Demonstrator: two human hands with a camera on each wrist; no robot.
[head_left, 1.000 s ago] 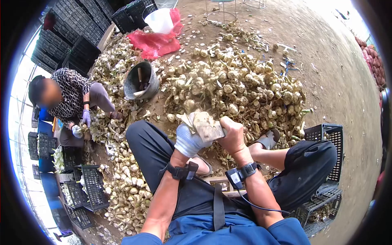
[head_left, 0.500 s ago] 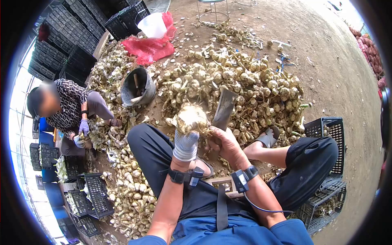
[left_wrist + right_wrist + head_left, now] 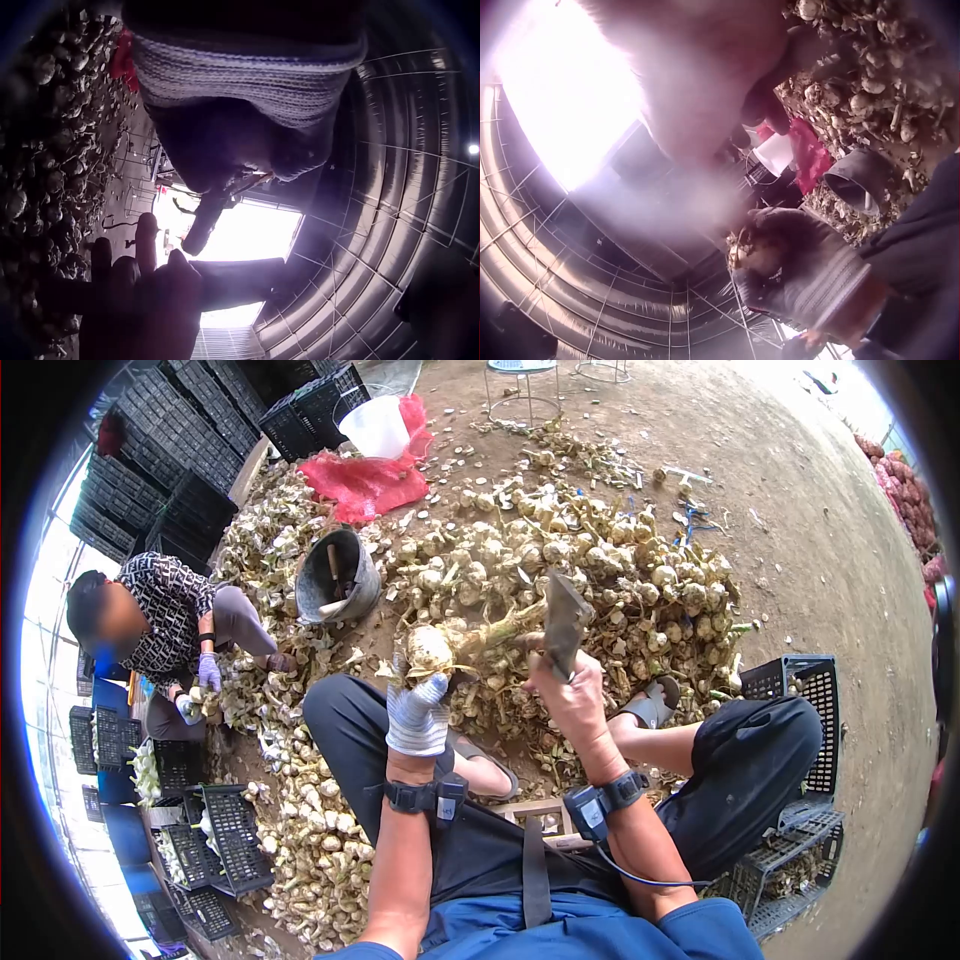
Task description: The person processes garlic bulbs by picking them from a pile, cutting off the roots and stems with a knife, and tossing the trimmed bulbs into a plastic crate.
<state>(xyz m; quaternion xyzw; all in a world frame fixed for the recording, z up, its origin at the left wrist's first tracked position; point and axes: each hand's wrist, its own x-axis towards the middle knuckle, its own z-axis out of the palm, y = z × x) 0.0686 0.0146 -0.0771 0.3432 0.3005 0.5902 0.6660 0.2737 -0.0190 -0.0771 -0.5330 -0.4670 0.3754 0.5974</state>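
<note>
In the head view the left hand (image 3: 417,715), in a striped glove, grips a pale garlic bulb (image 3: 430,650) whose stalk (image 3: 515,624) points right. The bare right hand (image 3: 572,698) grips a broad dark blade (image 3: 566,622) that stands upright near the stalk's end; whether they touch is unclear. In the left wrist view the gloved hand (image 3: 240,97) fills the top, with the right hand (image 3: 142,300) in shadow below. In the right wrist view the right hand (image 3: 697,82) is blurred, and the gloved hand (image 3: 802,262) lies beyond it.
A heap of garlic (image 3: 600,550) lies in front, with a bucket (image 3: 338,578), red netting (image 3: 365,485) and white pail (image 3: 376,426) further left. Another person (image 3: 165,605) sits at left near crates (image 3: 235,838). A black crate (image 3: 800,720) stands at right.
The gloved hand and bulb have moved left, and the stalk now shows pointing right. The right hand has moved apart from the left, its blade turned upright after lying by the bulb.
</note>
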